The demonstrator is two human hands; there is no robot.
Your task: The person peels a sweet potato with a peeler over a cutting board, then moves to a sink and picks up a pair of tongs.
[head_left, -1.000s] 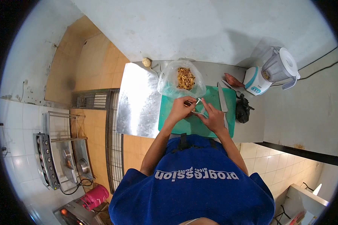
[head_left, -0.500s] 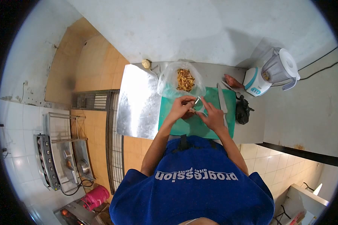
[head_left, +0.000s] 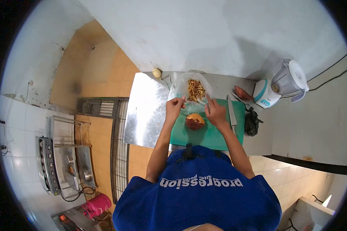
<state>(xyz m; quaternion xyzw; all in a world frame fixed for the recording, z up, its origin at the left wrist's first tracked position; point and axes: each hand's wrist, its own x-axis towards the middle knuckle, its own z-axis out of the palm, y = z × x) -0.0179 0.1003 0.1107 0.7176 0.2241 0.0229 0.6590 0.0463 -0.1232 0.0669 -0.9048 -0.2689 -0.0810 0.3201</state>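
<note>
A partly peeled sweet potato (head_left: 195,121), orange flesh on top and reddish-brown skin below, rests on the green cutting board (head_left: 223,143). Beyond it lies a clear plastic bag (head_left: 177,82) holding a heap of brown and yellow peelings (head_left: 196,91). My left hand (head_left: 175,108) is at the bag's near left edge, thumb and fingers pinched together; whatever is between them is too small to make out. My right hand (head_left: 216,112) is closed around what looks like a peeler (head_left: 201,101), its pale end blurred over the bag. Neither hand touches the sweet potato.
A large knife (head_left: 232,111) lies on the board's right side. Behind it are an unpeeled sweet potato (head_left: 243,93) and a blender (head_left: 275,86). A black plastic bag (head_left: 252,122) sits at the right, and a pale round item (head_left: 157,72) at the back left.
My hands have moved apart and the sweet potato is down on the board, released. My right hand has shifted slightly right with the peeler; my left hand has moved left.
</note>
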